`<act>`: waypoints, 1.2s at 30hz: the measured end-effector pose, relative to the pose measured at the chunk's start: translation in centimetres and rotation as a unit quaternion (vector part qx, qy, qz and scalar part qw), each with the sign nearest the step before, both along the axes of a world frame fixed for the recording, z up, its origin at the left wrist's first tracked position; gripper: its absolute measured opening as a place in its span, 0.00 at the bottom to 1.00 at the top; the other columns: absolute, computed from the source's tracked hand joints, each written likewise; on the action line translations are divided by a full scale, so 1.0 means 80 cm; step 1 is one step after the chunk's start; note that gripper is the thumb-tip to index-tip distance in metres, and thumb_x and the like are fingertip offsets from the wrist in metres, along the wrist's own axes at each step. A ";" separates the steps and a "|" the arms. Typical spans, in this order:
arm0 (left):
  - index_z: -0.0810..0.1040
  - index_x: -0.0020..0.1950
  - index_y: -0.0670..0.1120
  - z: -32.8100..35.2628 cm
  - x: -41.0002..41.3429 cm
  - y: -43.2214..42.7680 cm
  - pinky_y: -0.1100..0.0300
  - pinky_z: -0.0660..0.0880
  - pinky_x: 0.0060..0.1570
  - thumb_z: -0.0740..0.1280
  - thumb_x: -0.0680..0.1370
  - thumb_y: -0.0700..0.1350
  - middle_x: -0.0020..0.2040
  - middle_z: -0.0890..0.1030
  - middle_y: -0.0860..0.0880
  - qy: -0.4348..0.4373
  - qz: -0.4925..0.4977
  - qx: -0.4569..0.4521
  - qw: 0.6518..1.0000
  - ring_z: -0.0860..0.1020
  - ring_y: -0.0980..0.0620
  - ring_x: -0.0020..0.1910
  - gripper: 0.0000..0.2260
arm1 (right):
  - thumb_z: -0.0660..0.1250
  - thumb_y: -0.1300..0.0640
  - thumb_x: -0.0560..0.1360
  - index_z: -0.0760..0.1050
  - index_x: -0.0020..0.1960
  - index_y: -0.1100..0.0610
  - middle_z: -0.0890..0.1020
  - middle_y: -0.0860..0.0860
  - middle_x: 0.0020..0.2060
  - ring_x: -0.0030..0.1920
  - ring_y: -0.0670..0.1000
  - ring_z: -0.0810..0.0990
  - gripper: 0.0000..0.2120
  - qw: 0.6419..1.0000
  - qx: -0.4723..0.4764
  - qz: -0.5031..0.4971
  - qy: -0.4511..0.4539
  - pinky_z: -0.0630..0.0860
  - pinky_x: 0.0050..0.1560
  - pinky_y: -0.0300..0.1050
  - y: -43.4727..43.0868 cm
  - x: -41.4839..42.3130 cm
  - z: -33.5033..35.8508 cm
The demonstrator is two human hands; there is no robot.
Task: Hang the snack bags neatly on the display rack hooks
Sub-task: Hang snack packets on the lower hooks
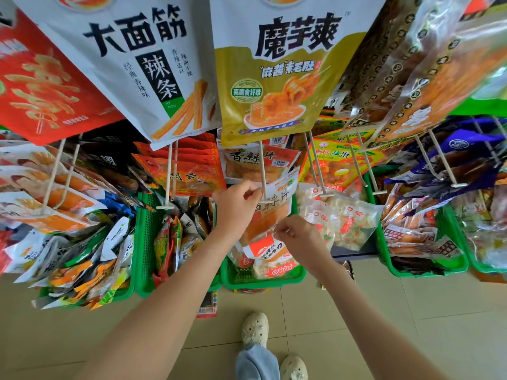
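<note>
White snack bag (131, 50), top row: big black "大面筋"; black-and-green panel "辣条" with tiny "là tiáo"; side line "经典香辣味". Olive snack bag (274, 86) just beside it: "魔芋爽", below that "麻酱素毛肚", green badge "高膳食纤维". Small orange bag (255, 160) hanging lower: "香辣片"; barcode digits too small. Clear snack bag (271, 212) pinched by left hand (236, 204) and right hand (299, 234): "辣片" readable, first character partly hidden. Remaining print too blurred to read.

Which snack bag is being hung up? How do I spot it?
Find the big mustard-yellow bag hanging top middle. Just below, a pale hook sticks out, and the left hand and right hand pinch one small bag at its tip. It alone is held and tilted, with black writing over orange food.
</note>
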State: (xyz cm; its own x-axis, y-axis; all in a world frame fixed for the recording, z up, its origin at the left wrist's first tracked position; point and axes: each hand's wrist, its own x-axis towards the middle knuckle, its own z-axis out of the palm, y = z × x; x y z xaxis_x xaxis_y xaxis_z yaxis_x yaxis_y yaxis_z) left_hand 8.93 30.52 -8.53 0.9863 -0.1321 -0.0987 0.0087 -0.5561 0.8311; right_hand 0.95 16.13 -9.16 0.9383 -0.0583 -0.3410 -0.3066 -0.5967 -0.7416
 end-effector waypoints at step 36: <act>0.77 0.60 0.45 0.090 -0.083 0.031 0.73 0.68 0.35 0.60 0.80 0.48 0.49 0.81 0.50 0.004 -0.136 0.104 0.985 0.75 0.64 0.32 0.12 | 0.63 0.63 0.75 0.78 0.43 0.59 0.75 0.49 0.40 0.37 0.48 0.73 0.05 0.998 -0.052 -0.005 -0.039 0.71 0.36 0.42 0.000 -0.033 0.101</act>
